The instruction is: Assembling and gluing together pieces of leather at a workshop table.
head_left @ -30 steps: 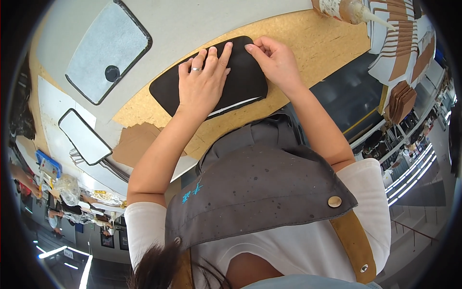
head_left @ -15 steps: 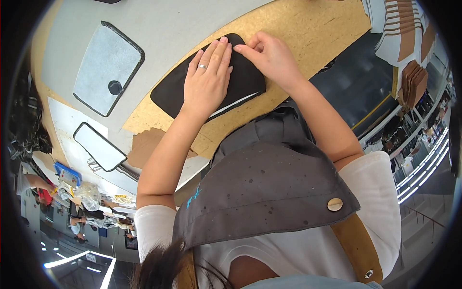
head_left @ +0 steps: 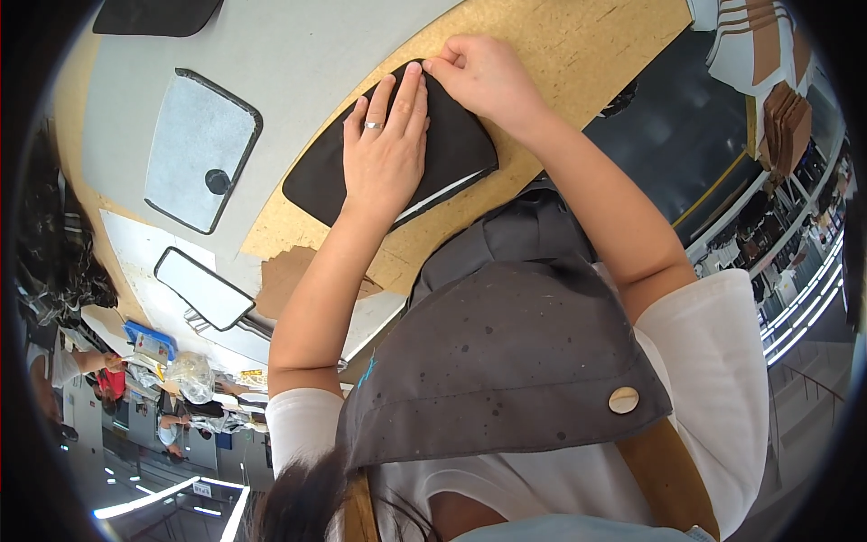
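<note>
A black, round-cornered flat panel (head_left: 459, 149) of leather-like material lies on the tan board (head_left: 578, 63), a white strip showing along its near edge. My left hand (head_left: 386, 154) rests flat on the panel, fingers stretched toward its far edge. At that far edge, just right of the left fingertips, my right hand (head_left: 488, 86) has thumb and forefinger pinched together on the panel's rim. The other right fingers are curled in.
Left of the board lies a pale panel with a black border and a dark round spot (head_left: 217, 182). Nearer sit a smaller black-edged white panel (head_left: 206, 289) and a brown scrap (head_left: 287, 282). Another dark panel (head_left: 158, 14) is at the far left; brown pieces (head_left: 784, 126) hang at right.
My right hand has slid a little left and farther along the panel's far edge, still pinching. The left hand stays flat, shifted slightly. The view has moved, showing more of the far dark panel.
</note>
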`<state>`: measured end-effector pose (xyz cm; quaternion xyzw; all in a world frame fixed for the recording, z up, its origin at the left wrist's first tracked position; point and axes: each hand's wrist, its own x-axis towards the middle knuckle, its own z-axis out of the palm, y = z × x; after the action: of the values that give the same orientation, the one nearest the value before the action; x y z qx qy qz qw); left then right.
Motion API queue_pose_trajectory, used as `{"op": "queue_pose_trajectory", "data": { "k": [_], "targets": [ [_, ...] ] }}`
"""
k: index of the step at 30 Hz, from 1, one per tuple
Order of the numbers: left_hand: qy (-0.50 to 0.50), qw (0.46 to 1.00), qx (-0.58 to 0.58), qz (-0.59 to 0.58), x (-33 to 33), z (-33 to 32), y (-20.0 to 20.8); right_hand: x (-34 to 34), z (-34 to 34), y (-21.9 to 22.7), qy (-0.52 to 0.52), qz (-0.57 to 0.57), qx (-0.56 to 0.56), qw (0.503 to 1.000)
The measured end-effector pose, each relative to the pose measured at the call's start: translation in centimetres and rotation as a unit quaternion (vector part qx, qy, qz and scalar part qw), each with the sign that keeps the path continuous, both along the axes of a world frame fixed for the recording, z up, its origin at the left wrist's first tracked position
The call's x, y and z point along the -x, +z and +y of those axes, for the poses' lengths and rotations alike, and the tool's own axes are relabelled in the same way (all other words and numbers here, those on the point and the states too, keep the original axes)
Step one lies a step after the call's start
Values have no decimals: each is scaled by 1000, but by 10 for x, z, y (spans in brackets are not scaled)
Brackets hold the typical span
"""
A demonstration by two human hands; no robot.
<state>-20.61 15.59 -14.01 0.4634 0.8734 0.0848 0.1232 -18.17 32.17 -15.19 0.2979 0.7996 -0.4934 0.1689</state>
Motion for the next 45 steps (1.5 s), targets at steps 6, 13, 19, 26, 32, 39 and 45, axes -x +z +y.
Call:
{"op": "queue_pose_trajectory", "data": {
  "k": [6,13,19,26,32,39,45],
  "targets": [
    [15,999,-29,-18,7,5,-3,9,6,9,57,-47,-17,997],
    [21,1000,2,2,1,6,2,-44,2,9,-9,38,74,996],
    [-8,999,38,38,-7,11,2,-51,-7,1,-40,56,-19,997],
    [25,995,39,91,-13,20,-10,-46,-8,4,-18,30,-34,999],
    [152,985,-45,-70,-22,8,-8,-41,-6,-4,14,49,-43,998],
    [294,951,-66,-70,-52,-40,-20,-37,4,-7,42,34,-55,997],
    [397,906,-131,-72,-70,-62,-23,-31,12,-5,81,-32,-66,994]
  ]
}}
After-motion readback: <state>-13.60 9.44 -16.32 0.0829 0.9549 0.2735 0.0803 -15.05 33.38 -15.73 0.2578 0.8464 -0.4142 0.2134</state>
